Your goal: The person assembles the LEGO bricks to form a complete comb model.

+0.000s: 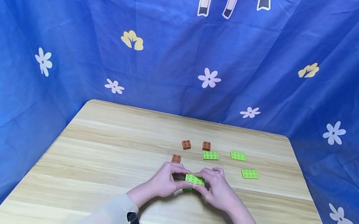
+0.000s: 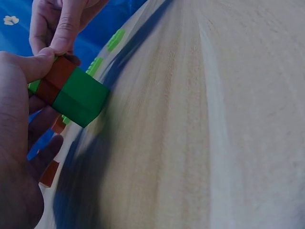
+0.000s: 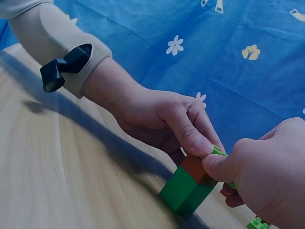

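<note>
Both hands hold a small stack of toy building bricks just in front of the person. On its top lies a light green eight-stud brick (image 1: pixel 195 179), with a brown brick (image 2: pixel 59 72) under it and a dark green brick (image 3: pixel 182 192) at the bottom. The left hand (image 1: pixel 165 180) pinches the stack's left side between thumb and fingers. From the other side the right hand (image 1: pixel 219 191) grips the light green top, its thumb tip close to the left thumb. Fingers hide part of the brown layer. Whether the stack touches the table cannot be told.
Beyond the hands lie three loose brown bricks, one (image 1: pixel 176 158) close to the left fingers. Three loose light green bricks, one of them (image 1: pixel 250 174) farthest right, lie on the wooden table (image 1: pixel 100 162). A blue patterned curtain (image 1: pixel 170 77) hangs behind the table.
</note>
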A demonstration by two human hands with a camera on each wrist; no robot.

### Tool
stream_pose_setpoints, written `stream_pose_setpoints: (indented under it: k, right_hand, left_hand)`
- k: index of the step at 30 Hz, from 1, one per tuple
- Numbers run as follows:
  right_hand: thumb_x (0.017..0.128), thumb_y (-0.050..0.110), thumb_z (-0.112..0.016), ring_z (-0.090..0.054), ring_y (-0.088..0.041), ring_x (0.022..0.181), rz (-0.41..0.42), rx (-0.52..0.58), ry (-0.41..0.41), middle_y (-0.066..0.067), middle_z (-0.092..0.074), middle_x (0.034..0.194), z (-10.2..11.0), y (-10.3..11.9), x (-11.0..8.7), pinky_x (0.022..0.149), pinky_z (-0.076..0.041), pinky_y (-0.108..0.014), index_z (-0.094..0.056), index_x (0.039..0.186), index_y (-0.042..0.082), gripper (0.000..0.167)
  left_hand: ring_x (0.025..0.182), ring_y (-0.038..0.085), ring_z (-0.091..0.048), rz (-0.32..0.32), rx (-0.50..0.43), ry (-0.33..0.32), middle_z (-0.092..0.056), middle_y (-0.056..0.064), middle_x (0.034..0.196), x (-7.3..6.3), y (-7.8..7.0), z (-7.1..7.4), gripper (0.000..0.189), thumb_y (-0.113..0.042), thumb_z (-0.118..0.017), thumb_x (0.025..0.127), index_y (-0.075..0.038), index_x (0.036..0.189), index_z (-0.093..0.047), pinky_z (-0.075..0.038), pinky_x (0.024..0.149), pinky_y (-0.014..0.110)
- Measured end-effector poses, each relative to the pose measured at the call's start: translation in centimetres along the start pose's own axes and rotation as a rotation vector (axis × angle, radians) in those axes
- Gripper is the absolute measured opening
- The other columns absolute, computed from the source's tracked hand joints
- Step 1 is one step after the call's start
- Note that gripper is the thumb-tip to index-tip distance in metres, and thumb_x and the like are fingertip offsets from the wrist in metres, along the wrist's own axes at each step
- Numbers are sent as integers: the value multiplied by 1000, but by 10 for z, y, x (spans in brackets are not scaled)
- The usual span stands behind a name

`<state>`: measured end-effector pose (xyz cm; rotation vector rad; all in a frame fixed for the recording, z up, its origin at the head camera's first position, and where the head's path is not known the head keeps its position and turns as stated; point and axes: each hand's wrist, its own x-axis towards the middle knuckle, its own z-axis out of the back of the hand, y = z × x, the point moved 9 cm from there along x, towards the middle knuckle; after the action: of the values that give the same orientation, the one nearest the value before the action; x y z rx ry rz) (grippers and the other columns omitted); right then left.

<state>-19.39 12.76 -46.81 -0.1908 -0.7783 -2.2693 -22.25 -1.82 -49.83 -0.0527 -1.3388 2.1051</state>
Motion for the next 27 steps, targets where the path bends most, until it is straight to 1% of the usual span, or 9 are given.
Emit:
stream_pose_setpoints:
  k: [7, 13, 16, 20, 27]
  right_hand:
    - [94, 29, -82, -64, -4, 95, 1, 3, 9, 12, -71, 106, -1, -2, 2, 106, -39, -61, -74, 121, 16, 31]
    - [93, 27, -83, -62, -2, 92, 3, 43, 0, 16, -70, 105, -1, -5, 0, 105, -40, -61, -74, 120, 17, 30]
    - [94, 28, -82, -62, -1, 92, 10, 55, 3, 16, -70, 106, -2, -5, 0, 104, -40, -58, -74, 121, 17, 30]
    - [95, 32, -81, -62, 0, 92, 17, 59, 6, 17, -70, 107, -3, -4, 0, 103, -40, -51, -74, 121, 18, 30]
    - [95, 33, -81, -63, 0, 93, 17, 47, 5, 17, -70, 106, 0, -6, 2, 101, -40, -50, -74, 122, 18, 32]
  left_hand:
    - [93, 6, -68, 44, -12, 0, -74, -20, 98, 0, 4, -1, 31, -32, -91, 86, -20, 113, -82, -55, 89, 33]
    - [94, 7, -68, 45, -27, 14, -74, -19, 99, 1, 2, -3, 34, -32, -90, 86, -18, 116, -82, -55, 90, 34]
    - [94, 7, -68, 47, -21, 14, -75, -19, 100, 0, 2, -2, 34, -32, -90, 86, -18, 116, -82, -54, 92, 34]
    - [97, 7, -68, 56, -14, 14, -75, -19, 102, -2, 2, -1, 34, -32, -90, 86, -18, 116, -82, -53, 95, 35]
    - [99, 7, -69, 64, -32, 20, -75, -18, 104, 0, 2, -1, 35, -30, -89, 87, -17, 118, -80, -53, 96, 35]
